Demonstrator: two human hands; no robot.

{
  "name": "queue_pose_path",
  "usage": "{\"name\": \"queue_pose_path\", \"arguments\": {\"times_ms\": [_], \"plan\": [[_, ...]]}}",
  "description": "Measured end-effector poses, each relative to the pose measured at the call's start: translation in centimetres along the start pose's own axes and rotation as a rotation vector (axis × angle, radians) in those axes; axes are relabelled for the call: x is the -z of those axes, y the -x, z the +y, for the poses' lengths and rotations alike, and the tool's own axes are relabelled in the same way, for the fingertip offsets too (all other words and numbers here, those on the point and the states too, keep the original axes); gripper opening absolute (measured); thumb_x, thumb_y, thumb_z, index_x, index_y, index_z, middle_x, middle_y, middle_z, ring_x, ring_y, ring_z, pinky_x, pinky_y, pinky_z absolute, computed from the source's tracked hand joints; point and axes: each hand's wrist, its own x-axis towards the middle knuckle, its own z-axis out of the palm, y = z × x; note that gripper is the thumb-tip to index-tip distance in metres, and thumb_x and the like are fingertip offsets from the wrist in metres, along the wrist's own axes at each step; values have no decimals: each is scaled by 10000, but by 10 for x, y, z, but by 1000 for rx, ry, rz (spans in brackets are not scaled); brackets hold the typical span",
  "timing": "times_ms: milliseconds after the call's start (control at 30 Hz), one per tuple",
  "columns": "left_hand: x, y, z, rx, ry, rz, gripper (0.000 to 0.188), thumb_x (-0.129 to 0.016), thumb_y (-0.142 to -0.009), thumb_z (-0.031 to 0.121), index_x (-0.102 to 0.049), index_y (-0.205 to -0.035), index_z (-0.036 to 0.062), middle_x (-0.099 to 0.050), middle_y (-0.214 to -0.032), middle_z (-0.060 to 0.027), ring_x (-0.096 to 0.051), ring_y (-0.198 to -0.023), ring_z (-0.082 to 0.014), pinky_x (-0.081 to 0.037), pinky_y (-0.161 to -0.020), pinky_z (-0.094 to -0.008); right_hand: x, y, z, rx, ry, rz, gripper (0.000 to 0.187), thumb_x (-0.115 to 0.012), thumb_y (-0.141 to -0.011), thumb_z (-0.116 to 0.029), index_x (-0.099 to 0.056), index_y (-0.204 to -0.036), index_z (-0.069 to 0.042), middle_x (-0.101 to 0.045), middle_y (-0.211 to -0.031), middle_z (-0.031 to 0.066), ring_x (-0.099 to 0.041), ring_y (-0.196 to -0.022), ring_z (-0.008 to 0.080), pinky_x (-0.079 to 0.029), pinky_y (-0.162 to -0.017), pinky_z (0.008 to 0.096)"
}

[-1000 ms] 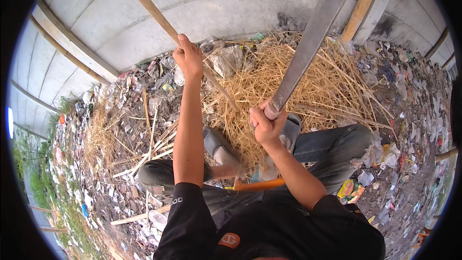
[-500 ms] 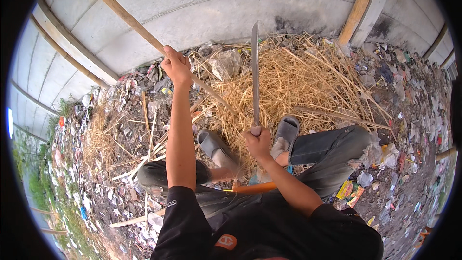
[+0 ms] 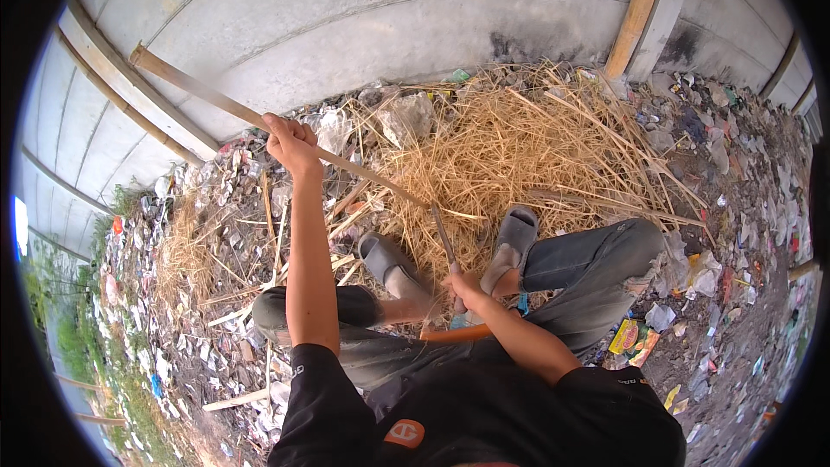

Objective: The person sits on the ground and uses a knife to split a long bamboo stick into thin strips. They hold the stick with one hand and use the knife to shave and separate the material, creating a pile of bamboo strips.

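Observation:
My left hand (image 3: 292, 146) is closed round a long pale wooden stick (image 3: 203, 93). The stick slants from the upper left, in front of the wall, down to the straw between my feet. In my right hand (image 3: 468, 291) is a machete (image 3: 444, 238), gripped by its handle close above my lap. Its narrow dark blade points away from me, and its far part appears to meet the stick's lower end; whether they touch I cannot tell. Under them lies a heap of dry straw-like shavings (image 3: 527, 143).
A grey concrete wall (image 3: 372, 26) with wooden posts (image 3: 638, 13) rises at the far side. Litter (image 3: 735, 190) covers the ground around. A pale rock (image 3: 406, 118) sits by the heap, and grey sandals (image 3: 517, 232) are on my feet. An orange sheath-like piece (image 3: 458, 334) lies across my lap.
The machete has swung down from standing upright to low against the stick's lower end. My left hand has shifted left and nearer, and the stick now slopes less steeply.

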Motion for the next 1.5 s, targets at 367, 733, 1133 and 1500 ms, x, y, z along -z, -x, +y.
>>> {"name": "queue_pose_path", "arguments": {"times_ms": [367,733,1133,1500], "plan": [[-53,26,122,-87,-17,55,524,-512,-1063,532,-362,-740,149,-293,-611,47,-231,-504,-80,-218,-454,-272,7,1,3,-48,-184,-100,214,-736,-838,-112,-592,-710,-19,-541,-596,73,-544,-519,227,-477,-524,392],[-80,59,26,-106,-29,-82,516,-499,-1085,468,-395,-729,109,-330,-607,39,-281,-483,-57,-237,-427,-253,30,139,-7,-103,-429,-121,238,-712,-859,-135,-533,-710,-86,-501,-620,6,-470,-495,130,-467,-521,360],[-94,39,-26,88,27,-558,682,-344,-1070,633,-473,-717,64,-430,-606,-29,-454,-527,-171,-371,-504,-306,35,125,-44,449,-175,10,346,-704,-970,-257,-558,-764,-20,-555,-541,56,-540,-414,148,-430,-413,322],[-83,62,-94,267,31,-389,682,-354,-1033,699,-341,-648,136,-283,-559,44,-280,-468,-96,-237,-453,-278,28,86,-76,325,8,-51,334,-685,-957,-253,-630,-855,60,-595,-562,87,-574,-425,177,-446,-415,369]]}}
